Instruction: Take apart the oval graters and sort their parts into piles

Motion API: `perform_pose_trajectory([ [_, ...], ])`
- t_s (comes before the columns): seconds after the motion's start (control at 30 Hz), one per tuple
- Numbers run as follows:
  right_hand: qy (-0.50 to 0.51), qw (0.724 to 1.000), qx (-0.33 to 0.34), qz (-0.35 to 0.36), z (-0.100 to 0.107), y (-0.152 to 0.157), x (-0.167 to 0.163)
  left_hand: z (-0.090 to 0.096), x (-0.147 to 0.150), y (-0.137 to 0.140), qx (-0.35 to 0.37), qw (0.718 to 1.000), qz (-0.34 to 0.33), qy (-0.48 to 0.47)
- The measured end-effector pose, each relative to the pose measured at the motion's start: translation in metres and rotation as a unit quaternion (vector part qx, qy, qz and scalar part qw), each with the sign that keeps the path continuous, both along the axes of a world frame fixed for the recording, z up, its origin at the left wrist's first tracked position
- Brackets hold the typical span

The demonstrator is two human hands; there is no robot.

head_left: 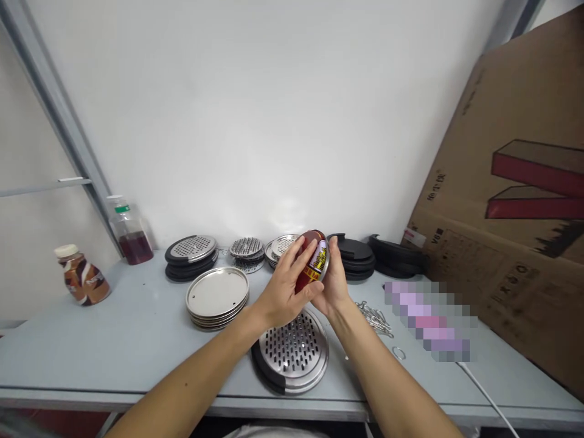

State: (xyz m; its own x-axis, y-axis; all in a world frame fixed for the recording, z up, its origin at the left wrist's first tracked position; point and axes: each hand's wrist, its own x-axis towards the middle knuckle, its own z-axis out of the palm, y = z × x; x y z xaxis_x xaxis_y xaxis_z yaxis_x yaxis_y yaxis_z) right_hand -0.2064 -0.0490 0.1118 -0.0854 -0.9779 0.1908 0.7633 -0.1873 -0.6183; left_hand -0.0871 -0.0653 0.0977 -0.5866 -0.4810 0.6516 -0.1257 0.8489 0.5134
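A round red tin-like disc (318, 258) with a yellow, black and purple printed face and a silvery rim is tilted upright between my two hands. My left hand (285, 283) presses against its printed side with closed-in fingers. My right hand (336, 277) grips it from behind and the right edge. Below them lies a perforated metal disc (294, 347), seated in a black ring, near the table's front edge. To the left stands a stack of plain silvery discs (218, 292) with small holes. Loose metal clips (375, 319) and a small metal ring (398, 353) lie to the right.
Along the wall are black-rimmed perforated discs (190, 249), spiked metal discs (246, 247) and black rings (396, 258). A brown bottle (84, 277) and a clear bottle of dark red liquid (132, 240) stand left. A large cardboard box (456, 225) leans at right, beside a white cable (488, 398).
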Motion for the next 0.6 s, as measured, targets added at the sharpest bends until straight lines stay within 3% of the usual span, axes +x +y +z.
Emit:
perform_pose_trajectory([
  [0.3, -0.057, 0.998, -0.011, 0.022, -0.007, -0.007, 0.006, -0.007, 0.01, -0.005, 0.073, 0.996, -0.038, 0.037],
  [0.6, 0.014, 0.999, -0.03, 0.031, -0.011, -0.005, 0.001, -0.009, 0.012, -0.013, 0.023, 0.995, -0.033, 0.092],
])
